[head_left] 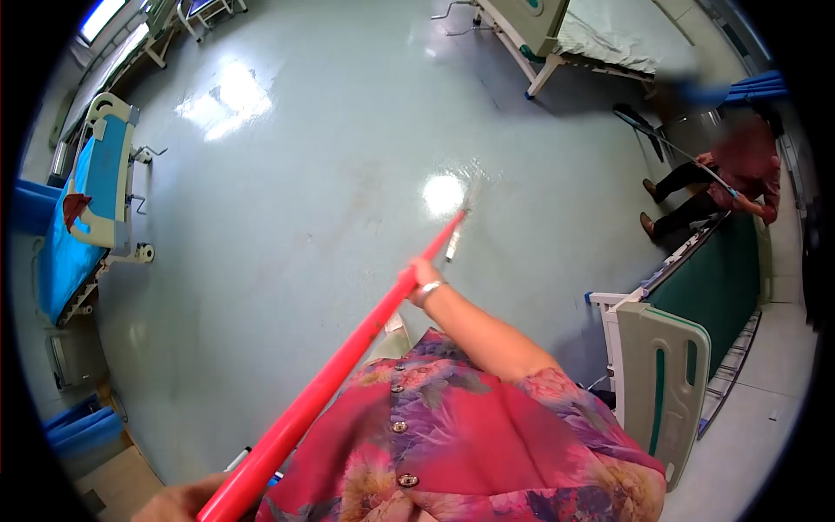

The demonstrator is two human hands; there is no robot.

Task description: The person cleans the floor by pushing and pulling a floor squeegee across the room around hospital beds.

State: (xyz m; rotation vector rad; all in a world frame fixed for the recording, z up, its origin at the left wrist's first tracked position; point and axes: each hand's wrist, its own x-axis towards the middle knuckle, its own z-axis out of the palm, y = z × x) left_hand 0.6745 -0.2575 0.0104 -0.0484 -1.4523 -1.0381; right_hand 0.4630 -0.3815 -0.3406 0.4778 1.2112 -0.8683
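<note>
A long red pole [348,352] slants from the bottom left up to the floor ahead. My right hand [424,277], with a silvery band at its wrist, is closed around its lower part. At the bottom edge, partly cut off, my left hand [178,503] is wrapped round the upper end near my body. The far end meets a narrow, pale head [452,245] on the floor; whether it is a mop or a squeegee I cannot tell. Bright reflections lie on the floor around it.
A blue bed [109,183] stands at left, a green folded bed [670,374] at right, and a white-sheeted bed [609,35] at the back. At right, another person [739,165] holds a long-handled tool with a dark head [639,130]. The floor [261,191] is shiny.
</note>
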